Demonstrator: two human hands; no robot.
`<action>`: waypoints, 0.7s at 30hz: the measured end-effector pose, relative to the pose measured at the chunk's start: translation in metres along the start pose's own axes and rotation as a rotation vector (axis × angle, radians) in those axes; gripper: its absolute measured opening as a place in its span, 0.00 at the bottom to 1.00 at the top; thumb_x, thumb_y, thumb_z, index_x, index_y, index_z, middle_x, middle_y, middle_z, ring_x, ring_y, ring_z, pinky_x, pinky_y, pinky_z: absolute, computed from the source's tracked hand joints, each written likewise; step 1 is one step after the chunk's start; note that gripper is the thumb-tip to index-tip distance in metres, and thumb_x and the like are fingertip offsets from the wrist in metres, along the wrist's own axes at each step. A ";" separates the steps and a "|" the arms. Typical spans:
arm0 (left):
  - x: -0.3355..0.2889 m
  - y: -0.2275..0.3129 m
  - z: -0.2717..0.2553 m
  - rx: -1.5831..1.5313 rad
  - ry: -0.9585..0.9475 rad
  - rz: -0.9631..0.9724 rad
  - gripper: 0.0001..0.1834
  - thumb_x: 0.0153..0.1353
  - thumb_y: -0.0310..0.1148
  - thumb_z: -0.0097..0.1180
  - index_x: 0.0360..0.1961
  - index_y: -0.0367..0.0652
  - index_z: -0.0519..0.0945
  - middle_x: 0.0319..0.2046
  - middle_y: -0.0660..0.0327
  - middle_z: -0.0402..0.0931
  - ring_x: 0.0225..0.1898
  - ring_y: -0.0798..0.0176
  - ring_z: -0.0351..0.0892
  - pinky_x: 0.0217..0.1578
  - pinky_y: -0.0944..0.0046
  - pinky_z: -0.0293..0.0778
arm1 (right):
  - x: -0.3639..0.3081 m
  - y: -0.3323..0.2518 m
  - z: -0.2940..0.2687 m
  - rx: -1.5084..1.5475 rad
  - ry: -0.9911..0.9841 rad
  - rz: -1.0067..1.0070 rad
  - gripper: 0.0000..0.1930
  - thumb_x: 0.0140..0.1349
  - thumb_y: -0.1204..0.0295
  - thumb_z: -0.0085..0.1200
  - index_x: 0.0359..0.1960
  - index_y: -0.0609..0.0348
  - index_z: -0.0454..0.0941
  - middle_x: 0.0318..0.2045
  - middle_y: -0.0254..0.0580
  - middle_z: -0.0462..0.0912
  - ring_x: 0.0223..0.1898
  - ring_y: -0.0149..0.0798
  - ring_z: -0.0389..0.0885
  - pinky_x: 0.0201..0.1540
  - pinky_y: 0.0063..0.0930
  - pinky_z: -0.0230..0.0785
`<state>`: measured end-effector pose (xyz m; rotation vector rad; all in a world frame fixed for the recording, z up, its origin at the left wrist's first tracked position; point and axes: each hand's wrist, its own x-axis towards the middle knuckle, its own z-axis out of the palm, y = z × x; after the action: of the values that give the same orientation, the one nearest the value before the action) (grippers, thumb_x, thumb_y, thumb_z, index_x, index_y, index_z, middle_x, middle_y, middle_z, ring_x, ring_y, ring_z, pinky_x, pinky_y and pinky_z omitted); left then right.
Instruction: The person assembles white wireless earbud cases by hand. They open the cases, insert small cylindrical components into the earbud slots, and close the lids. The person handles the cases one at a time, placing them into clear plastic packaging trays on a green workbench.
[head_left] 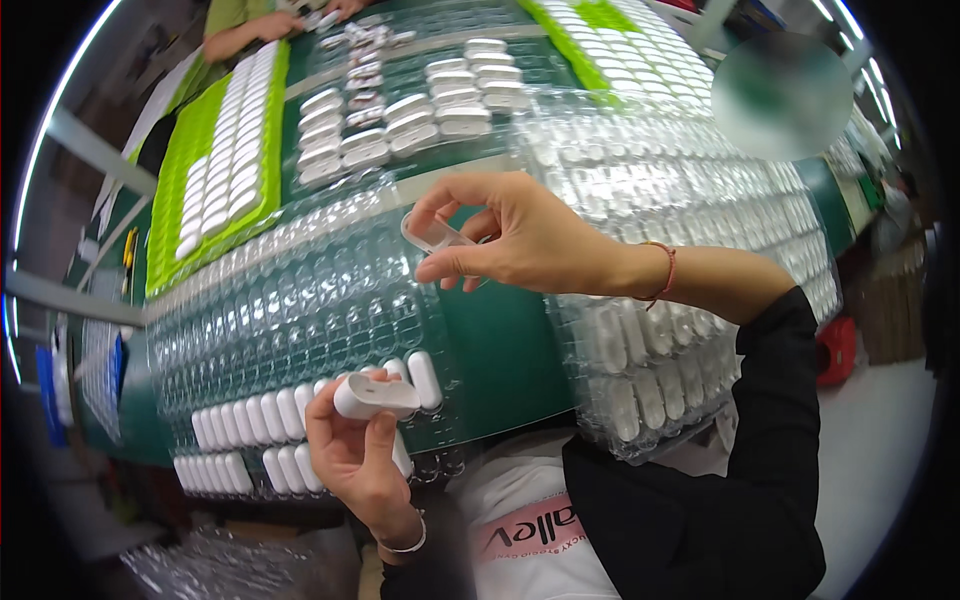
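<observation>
My left hand [362, 462] is closed around a small white plastic case shell [385, 398], rounded at one end with a hollow facing up. It is held over the near end of a clear blister tray [290, 305], where rows of white oblong cases [270, 415] lie. Above and to the right, my right hand [510, 235] pinches a thin, translucent curved plastic piece [432, 236] between thumb and fingers. The two hands are apart. Part of the curved piece is hidden behind the fingers.
Stacked clear trays of wrapped pieces [650, 150] cover the right of the green table [500, 345]. Open white cases [465, 95] stand in rows at the back. Green trays [165, 215] hold more white parts. Across the table, a person's hands [280, 25] handle small parts.
</observation>
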<state>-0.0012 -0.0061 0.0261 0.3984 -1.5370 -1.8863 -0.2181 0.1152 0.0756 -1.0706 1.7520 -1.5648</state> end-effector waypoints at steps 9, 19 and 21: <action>0.007 -0.010 0.012 -0.095 0.090 -0.058 0.25 0.62 0.26 0.58 0.58 0.31 0.64 0.53 0.39 0.73 0.50 0.52 0.78 0.53 0.57 0.75 | 0.009 0.028 0.029 0.269 -0.307 0.112 0.22 0.61 0.76 0.58 0.57 0.69 0.70 0.50 0.47 0.77 0.42 0.33 0.82 0.44 0.24 0.78; 0.013 -0.021 0.010 -0.115 0.034 -0.077 0.24 0.61 0.21 0.59 0.56 0.33 0.64 0.56 0.41 0.70 0.53 0.57 0.77 0.52 0.60 0.77 | 0.006 0.036 0.027 0.168 -0.350 0.114 0.20 0.58 0.76 0.62 0.53 0.62 0.74 0.45 0.40 0.79 0.44 0.30 0.78 0.44 0.24 0.73; 0.012 -0.023 0.010 -0.126 0.037 -0.089 0.24 0.61 0.21 0.58 0.56 0.33 0.64 0.56 0.40 0.71 0.53 0.57 0.77 0.51 0.60 0.77 | 0.007 0.037 0.026 0.148 -0.386 0.137 0.22 0.58 0.76 0.63 0.54 0.62 0.74 0.50 0.40 0.77 0.50 0.31 0.77 0.50 0.25 0.73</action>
<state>-0.0231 -0.0044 0.0094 0.4492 -1.3886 -2.0205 -0.2077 0.0951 0.0361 -1.0714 1.3962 -1.2822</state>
